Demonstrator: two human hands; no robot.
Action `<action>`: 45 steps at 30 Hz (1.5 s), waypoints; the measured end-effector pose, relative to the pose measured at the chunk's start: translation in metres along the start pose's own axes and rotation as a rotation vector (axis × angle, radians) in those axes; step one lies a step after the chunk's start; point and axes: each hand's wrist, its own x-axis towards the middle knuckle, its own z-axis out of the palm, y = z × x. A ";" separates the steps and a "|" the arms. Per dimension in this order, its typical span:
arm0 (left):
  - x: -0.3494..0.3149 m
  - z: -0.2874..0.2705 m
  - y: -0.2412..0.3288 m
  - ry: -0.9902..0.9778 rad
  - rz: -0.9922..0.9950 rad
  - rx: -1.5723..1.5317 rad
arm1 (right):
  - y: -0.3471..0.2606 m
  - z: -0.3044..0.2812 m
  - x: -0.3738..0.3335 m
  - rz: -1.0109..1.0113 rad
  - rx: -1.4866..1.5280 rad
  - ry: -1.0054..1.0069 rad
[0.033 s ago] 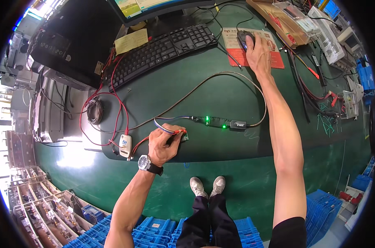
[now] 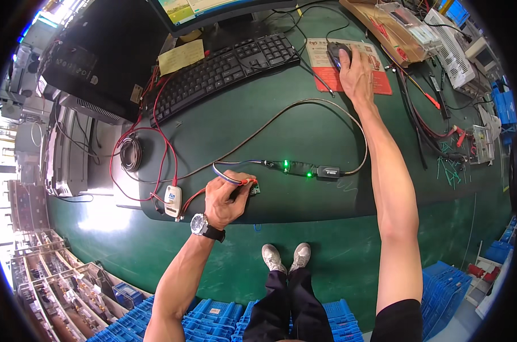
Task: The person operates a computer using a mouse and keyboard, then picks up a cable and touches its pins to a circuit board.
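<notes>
My left hand (image 2: 226, 200) is closed, its fingertips pinching a red wire connector (image 2: 247, 182) against a small green circuit board (image 2: 255, 188) near the table's front edge. The fingers partly cover the board. Blue and dark wires (image 2: 217, 165) run from there to a black-wrapped adapter module (image 2: 297, 167) with green lights glowing on it. Red wires (image 2: 194, 199) lead left from the hand to a white interface box (image 2: 173, 200). Farther off at the right, my right hand (image 2: 358, 74) rests curved over a black computer mouse (image 2: 336, 56) on a red and beige mouse pad (image 2: 378, 84).
A black keyboard (image 2: 224, 69) and a monitor (image 2: 213, 10) stand at the back, with a black computer case (image 2: 107, 57) on the left. A coiled cable (image 2: 131, 154) lies near the box. Loose leads (image 2: 421, 117), green sticks (image 2: 451, 170) and a cardboard tray (image 2: 389, 31) occupy the right side.
</notes>
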 end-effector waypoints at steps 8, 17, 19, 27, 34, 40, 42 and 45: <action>0.000 0.000 -0.001 -0.010 -0.003 0.014 | -0.001 0.000 -0.001 0.011 0.005 -0.015; -0.001 0.002 -0.003 0.007 0.005 -0.002 | -0.004 -0.002 -0.001 0.031 -0.003 -0.034; -0.001 0.001 -0.003 -0.004 -0.002 0.010 | -0.003 -0.002 -0.001 0.040 -0.006 -0.037; -0.001 0.001 -0.004 -0.006 0.011 0.010 | -0.003 -0.002 0.000 0.032 -0.011 -0.035; -0.001 0.001 -0.003 -0.006 0.014 0.012 | -0.003 -0.002 0.000 0.028 -0.021 -0.034; -0.001 0.001 -0.003 -0.008 0.005 0.008 | -0.002 0.000 0.000 0.035 -0.022 -0.034; 0.000 0.001 -0.002 -0.014 -0.004 0.012 | -0.001 -0.001 0.001 0.031 -0.022 -0.030; 0.000 -0.001 0.000 -0.022 -0.017 0.022 | 0.000 0.002 0.000 0.015 -0.023 -0.013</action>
